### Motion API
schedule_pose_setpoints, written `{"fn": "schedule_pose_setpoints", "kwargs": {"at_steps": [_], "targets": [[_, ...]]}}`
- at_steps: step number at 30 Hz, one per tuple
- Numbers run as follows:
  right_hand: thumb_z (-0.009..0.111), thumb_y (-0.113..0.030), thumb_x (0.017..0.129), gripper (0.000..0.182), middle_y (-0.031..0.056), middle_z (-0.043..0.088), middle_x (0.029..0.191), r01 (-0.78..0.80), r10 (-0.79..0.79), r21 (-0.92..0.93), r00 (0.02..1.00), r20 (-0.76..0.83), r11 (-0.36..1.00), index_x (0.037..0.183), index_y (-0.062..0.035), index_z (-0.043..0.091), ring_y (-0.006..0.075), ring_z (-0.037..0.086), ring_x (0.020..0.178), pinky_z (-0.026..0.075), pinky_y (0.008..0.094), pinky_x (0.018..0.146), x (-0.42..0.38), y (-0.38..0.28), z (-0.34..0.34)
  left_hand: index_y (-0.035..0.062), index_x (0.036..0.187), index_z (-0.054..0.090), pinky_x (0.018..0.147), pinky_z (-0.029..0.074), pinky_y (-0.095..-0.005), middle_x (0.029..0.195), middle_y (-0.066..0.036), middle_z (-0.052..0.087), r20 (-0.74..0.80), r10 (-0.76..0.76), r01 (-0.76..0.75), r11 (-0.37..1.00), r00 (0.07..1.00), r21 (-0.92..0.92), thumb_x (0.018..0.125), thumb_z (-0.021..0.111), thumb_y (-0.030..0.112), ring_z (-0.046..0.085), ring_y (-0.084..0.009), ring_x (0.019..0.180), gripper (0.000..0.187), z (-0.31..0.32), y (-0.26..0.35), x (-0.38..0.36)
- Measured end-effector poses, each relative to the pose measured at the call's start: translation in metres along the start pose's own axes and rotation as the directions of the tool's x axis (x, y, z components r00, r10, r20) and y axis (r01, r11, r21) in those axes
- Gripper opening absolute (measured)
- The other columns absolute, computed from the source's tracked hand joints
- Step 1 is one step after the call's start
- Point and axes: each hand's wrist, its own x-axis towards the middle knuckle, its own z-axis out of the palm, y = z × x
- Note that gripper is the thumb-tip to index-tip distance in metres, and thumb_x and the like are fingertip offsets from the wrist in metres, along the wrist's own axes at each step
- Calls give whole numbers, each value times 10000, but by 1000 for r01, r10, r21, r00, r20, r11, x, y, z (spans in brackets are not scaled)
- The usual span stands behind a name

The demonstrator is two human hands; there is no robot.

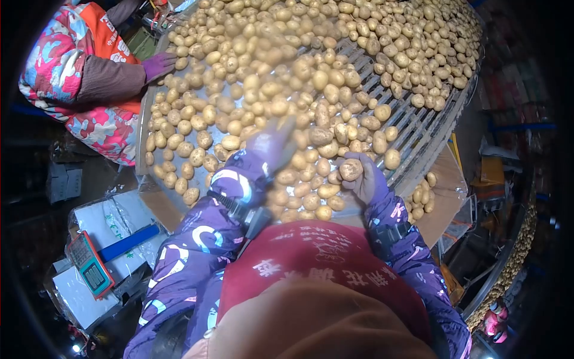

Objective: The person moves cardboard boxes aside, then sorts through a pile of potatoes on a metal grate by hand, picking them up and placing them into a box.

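Dimness rings a part-slatted table (433,136) of potatoes (412,36), right hand (369,179) clasping one potato (351,170), left hand (272,145) blurred, its grip unclear.

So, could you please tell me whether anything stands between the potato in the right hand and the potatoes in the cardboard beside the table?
Only the table rim appears to: it lies between the potato, held in the right hand, and the cardboard.
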Motion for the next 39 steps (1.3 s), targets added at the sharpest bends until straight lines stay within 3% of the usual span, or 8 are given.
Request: {"fn": "schedule_pose_setpoints", "kwargs": {"at_steps": [5,9,14,16,23,29,32,39], "targets": [[655,-222,967,443,93,622,1062,-99,98,401,995,22,911,1326,-23,487,184,657,829,589,276,712,-2,-15,-2,142,1427,500,873,557,-459,1220,-201,645,66,-7,5,1000,998,25,1003,493,327,678,-380,1046,462,-4,-4,16],[631,-234,929,426,102,619,958,-253,266,564,962,60,786,1276,-24,501,171,612,699,542,276,594,-22,13,-27,92,1409,501,769,573,-373,1143,-121,652,133,-168,207,574,977,-793,980,557,324,686,-272,970,491,-8,-18,-12],[627,-301,910,320,79,598,854,4,-70,-225,955,-288,974,1026,-3,609,170,575,664,505,302,615,-33,33,-105,38,1414,484,708,544,-312,1098,-106,675,164,-336,179,13,928,-984,965,545,352,687,-222,949,552,-16,-22,-69],[664,-344,897,365,88,609,886,-44,-234,-691,924,-304,721,1019,-3,620,202,586,755,505,324,708,-29,25,-118,37,1355,545,660,525,-304,1032,-88,688,170,-434,228,85,885,-970,969,532,381,679,-201,888,517,-26,-16,-78],[742,-422,855,542,160,680,1137,-433,244,-443,874,-420,785,1192,-16,616,353,628,1087,492,428,951,4,14,-97,23,1242,638,615,505,-299,889,-62,679,136,-498,348,362,856,-864,981,541,398,633,-159,783,467,-38,-16,-92],[676,-223,915,281,33,610,946,-197,139,-92,891,-431,976,1133,-56,614,104,561,761,462,253,637,-23,50,-122,21,1287,626,776,509,-326,1059,-115,668,-29,-293,203,726,956,-657,972,604,255,626,-205,904,393,0,-47,-77],[678,-192,903,275,29,597,920,-225,136,-225,926,-353,948,1135,-55,620,71,500,648,386,218,522,-35,36,-137,83,1368,582,951,519,-381,1255,-208,634,-205,151,-193,959,967,-208,940,623,223,647,-339,1112,452,19,-47,-52],[716,-201,832,555,121,646,1089,-443,503,-584,862,-68,680,1340,-60,545,228,663,929,555,351,758,-29,-42,-85,129,1357,536,864,525,-462,1116,-152,622,143,-36,14,988,989,155,927,575,284,643,-370,1017,458,11,-4,-4]]}}
